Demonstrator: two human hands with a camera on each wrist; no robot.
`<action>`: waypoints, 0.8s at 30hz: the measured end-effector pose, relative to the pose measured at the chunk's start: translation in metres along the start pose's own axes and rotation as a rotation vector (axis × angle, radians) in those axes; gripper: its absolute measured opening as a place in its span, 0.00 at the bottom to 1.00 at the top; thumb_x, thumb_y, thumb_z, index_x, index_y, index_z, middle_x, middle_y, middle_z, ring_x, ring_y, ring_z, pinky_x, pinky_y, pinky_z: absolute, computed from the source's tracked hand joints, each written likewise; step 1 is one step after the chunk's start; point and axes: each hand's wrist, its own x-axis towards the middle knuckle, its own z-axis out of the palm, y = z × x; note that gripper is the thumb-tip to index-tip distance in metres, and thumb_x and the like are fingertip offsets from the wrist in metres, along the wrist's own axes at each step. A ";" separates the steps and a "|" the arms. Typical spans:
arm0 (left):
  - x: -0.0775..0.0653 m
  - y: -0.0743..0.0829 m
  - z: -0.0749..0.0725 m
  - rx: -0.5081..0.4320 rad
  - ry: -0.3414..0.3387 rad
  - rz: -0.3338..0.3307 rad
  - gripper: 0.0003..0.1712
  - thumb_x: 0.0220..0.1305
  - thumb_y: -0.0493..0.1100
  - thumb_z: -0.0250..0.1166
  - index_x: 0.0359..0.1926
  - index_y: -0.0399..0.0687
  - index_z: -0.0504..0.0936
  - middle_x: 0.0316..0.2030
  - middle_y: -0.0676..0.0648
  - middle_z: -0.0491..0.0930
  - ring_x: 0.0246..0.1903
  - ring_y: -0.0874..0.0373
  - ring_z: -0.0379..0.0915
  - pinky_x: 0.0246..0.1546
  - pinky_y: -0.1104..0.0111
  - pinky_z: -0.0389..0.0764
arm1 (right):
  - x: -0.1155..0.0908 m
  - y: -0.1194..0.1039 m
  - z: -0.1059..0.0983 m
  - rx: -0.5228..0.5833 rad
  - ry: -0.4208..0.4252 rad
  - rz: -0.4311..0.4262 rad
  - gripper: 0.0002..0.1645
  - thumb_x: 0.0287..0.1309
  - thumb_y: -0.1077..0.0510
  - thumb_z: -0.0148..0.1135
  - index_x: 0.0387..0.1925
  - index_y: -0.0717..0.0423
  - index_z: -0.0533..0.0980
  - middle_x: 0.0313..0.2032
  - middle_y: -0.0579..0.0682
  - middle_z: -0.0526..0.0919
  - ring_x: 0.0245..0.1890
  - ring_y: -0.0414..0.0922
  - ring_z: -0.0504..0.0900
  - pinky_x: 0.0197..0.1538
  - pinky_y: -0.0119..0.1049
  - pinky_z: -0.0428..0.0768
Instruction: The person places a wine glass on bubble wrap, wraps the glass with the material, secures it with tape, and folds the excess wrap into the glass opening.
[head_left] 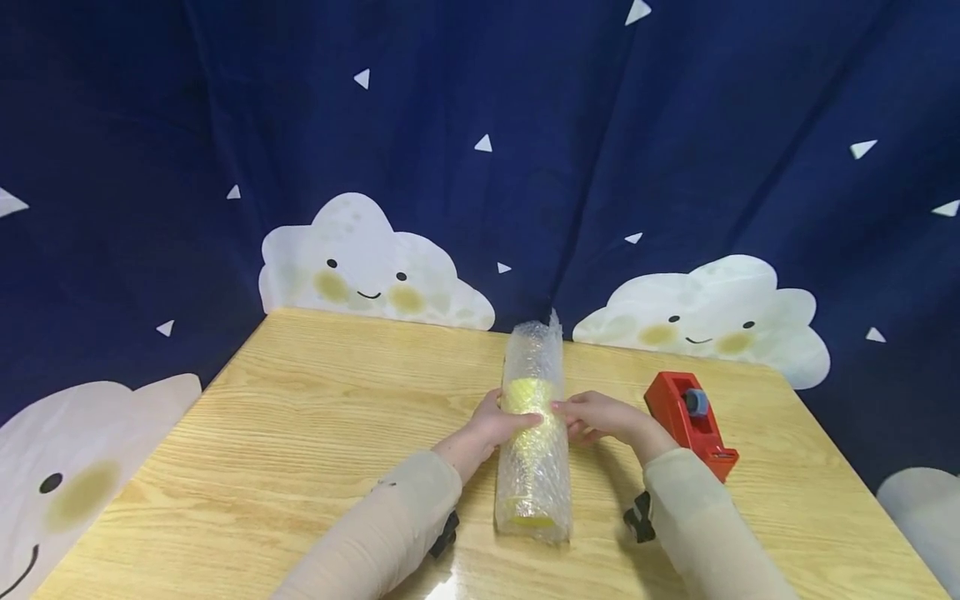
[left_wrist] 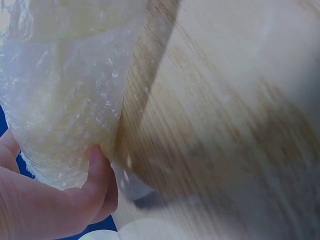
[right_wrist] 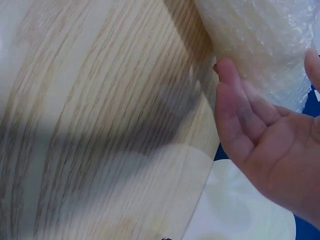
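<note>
A long bundle in clear bubble wrap [head_left: 534, 479] lies on the table, pointing away from me; something yellow shows through the layers, its kind blurred by the plastic. My left hand [head_left: 498, 421] grips the bundle's left side, thumb laid across the top. In the left wrist view, fingers and thumb close on the bubble wrap [left_wrist: 75, 100]. On the opposite side is my right hand [head_left: 603, 414], its fingertips right at the wrap's edge. The right wrist view has that hand [right_wrist: 270, 145] with loosely bent fingers beside the wrap [right_wrist: 260, 45] and the palm visible.
A red tape dispenser [head_left: 675, 408] with a blue-cored roll stands to the right of my right hand. The wooden table [head_left: 337, 392] ends at the back against a dark blue curtain [head_left: 420, 125] printed with clouds and triangles.
</note>
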 end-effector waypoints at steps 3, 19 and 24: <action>0.000 0.001 0.001 -0.007 0.004 0.006 0.50 0.51 0.44 0.71 0.69 0.39 0.53 0.63 0.34 0.63 0.58 0.40 0.66 0.61 0.52 0.68 | -0.001 0.003 -0.002 0.031 -0.018 -0.019 0.30 0.66 0.45 0.48 0.52 0.68 0.71 0.36 0.48 0.84 0.37 0.40 0.81 0.45 0.40 0.80; -0.001 0.001 -0.003 0.015 -0.016 -0.012 0.49 0.52 0.46 0.70 0.70 0.40 0.52 0.64 0.34 0.62 0.59 0.40 0.66 0.60 0.52 0.68 | -0.002 0.008 0.008 0.133 -0.013 0.031 0.35 0.66 0.41 0.46 0.57 0.69 0.68 0.42 0.55 0.84 0.41 0.41 0.82 0.50 0.45 0.79; -0.001 0.002 -0.010 0.049 -0.039 -0.044 0.49 0.54 0.47 0.69 0.70 0.40 0.51 0.63 0.34 0.63 0.58 0.40 0.67 0.57 0.51 0.70 | -0.001 0.008 0.015 0.191 -0.033 0.009 0.35 0.66 0.40 0.44 0.54 0.69 0.70 0.37 0.49 0.86 0.39 0.39 0.82 0.50 0.44 0.79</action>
